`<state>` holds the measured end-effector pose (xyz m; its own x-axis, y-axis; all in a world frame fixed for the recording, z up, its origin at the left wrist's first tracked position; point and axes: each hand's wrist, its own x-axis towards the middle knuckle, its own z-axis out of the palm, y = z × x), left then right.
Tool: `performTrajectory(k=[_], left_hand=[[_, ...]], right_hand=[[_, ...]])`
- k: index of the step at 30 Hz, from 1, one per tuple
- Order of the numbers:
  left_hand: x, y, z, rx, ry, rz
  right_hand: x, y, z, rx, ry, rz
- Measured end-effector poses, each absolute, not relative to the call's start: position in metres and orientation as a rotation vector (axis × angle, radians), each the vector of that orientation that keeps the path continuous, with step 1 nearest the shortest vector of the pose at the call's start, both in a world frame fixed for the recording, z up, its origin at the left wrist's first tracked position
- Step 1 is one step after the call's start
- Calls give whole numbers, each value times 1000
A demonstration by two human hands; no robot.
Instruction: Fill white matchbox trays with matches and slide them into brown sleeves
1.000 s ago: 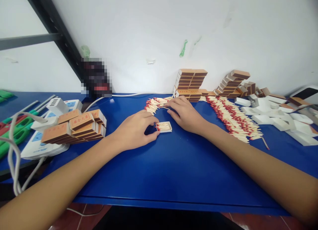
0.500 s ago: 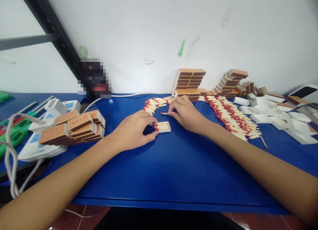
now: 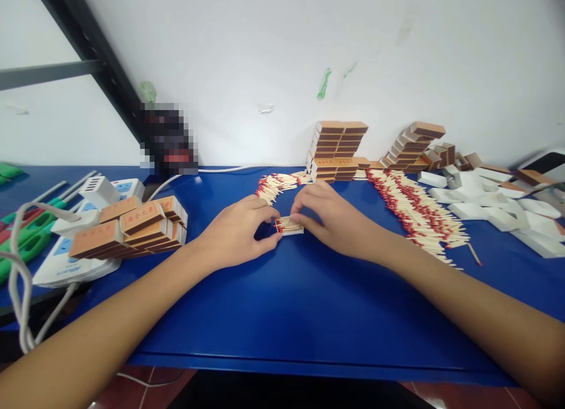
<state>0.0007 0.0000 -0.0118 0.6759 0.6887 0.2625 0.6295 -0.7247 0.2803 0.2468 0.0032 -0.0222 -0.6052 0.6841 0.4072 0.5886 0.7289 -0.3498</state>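
A small white matchbox tray (image 3: pixel 286 225), filled with red-tipped matches, lies on the blue table (image 3: pixel 282 303). My left hand (image 3: pixel 238 231) grips the tray's left end with thumb and fingers curled round it. Over the tray's right end, my right hand (image 3: pixel 332 218) has its fingers pinched together on the matches. Just behind my hands lies a loose heap of matches (image 3: pixel 276 184). A long row of matches (image 3: pixel 412 212) runs along the table to the right.
Closed brown matchboxes (image 3: pixel 136 223) are piled at the left on a white power strip (image 3: pixel 77 265) with cables and green scissors (image 3: pixel 22 235). More stacked matchboxes (image 3: pixel 338 151) stand against the wall. Empty white trays (image 3: pixel 485 203) and sleeves lie at the right.
My right hand drew back from the loose heap with a match and came down onto the tray's right end. My left hand stayed on the tray.
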Motion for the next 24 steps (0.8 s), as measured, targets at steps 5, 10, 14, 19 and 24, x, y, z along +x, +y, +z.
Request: performTrajectory(k=[5, 10, 14, 19, 24], left_hand=[[1, -1, -11, 2718, 1089, 529], [2, -1, -11, 2715, 1092, 525], [1, -1, -11, 2711, 1091, 518], [1, -1, -11, 2713, 1088, 517], [1, -1, -11, 2713, 1079, 510]], right_hand=[[251, 29, -38, -1143, -2384, 21], [253, 42, -51, -1240, -2425, -98], [254, 42, -51, -1224, -2405, -127], [256, 43, -49, -1157, -2330, -111], [257, 46, -50, -1159, -2266, -45]])
